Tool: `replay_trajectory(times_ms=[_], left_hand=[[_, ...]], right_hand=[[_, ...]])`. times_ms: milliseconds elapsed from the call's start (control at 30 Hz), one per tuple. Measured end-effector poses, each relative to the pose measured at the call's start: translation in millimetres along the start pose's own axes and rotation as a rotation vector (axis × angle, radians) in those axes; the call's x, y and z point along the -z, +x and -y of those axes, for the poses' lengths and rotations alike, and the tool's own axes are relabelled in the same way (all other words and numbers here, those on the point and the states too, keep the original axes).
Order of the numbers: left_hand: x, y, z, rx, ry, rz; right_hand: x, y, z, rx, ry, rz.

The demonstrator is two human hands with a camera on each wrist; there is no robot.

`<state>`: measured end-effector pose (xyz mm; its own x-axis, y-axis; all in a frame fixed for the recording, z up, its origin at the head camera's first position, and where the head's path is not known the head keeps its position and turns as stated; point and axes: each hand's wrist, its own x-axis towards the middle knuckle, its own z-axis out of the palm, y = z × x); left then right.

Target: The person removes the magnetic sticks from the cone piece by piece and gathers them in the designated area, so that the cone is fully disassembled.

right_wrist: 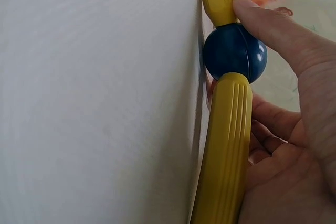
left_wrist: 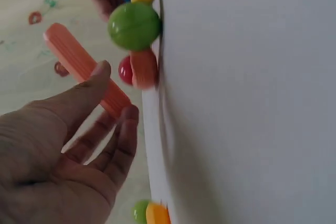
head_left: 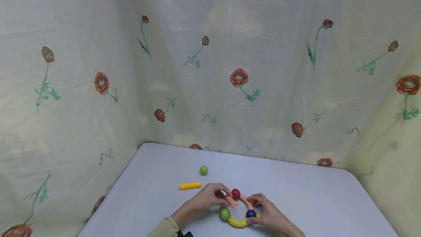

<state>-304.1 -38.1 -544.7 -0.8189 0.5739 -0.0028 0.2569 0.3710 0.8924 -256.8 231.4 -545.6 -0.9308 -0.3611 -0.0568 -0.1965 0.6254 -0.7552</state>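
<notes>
My left hand (head_left: 210, 197) pinches a straight coral rod (left_wrist: 79, 59) between thumb and fingertips, tilted in the left wrist view. Beside it on the table lies a partial ring of toy rods and balls. A red ball (head_left: 235, 193) stands at its far side, joined to a curved coral rod (head_left: 247, 203). That leads to a blue ball (right_wrist: 231, 53), then a curved yellow rod (head_left: 237, 223) and a green ball (head_left: 225, 214). My right hand (head_left: 271, 213) grips the ring around the blue ball, its thumb at the yellow rod. Another yellow rod (right_wrist: 224, 150) extends from the blue ball beneath this hand.
Farther back on the white table (head_left: 296, 193) rests a loose green ball (head_left: 204, 170). An orange-yellow rod (head_left: 190, 185) lies left of my left hand. Flower-patterned curtains (head_left: 210, 94) hang behind the table and along both sides.
</notes>
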Motion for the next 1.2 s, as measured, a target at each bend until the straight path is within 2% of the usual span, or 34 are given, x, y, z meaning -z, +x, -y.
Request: replay_trajectory(times_ms=[200,367,567,833,1033,1200], left_hand=[[34.1,-29.6,6.0,0.076,0.178,-0.101],[56.1,-43.5,8.6,0.165,0.266,-0.193],[63.7,-47.2,9.9,0.238,0.261,-0.223],[68.1,-47.7,15.9,0.224,0.263,-0.213],[75.3,-47.7,29.2,0.228,0.152,-0.193],[82.1,-48.8,33.8,0.22,0.08,-0.165]], right_hand=[[-1,-1,0,-0.021,0.001,-0.009],[1,-1,0,-0.016,0.015,-0.012],[0,-2,2,-0.02,0.029,-0.004],[-1,-1,1,-0.044,0.016,-0.008],[-1,-1,0,-0.026,0.004,-0.016],[-1,-1,0,-0.021,0.003,-0.017]])
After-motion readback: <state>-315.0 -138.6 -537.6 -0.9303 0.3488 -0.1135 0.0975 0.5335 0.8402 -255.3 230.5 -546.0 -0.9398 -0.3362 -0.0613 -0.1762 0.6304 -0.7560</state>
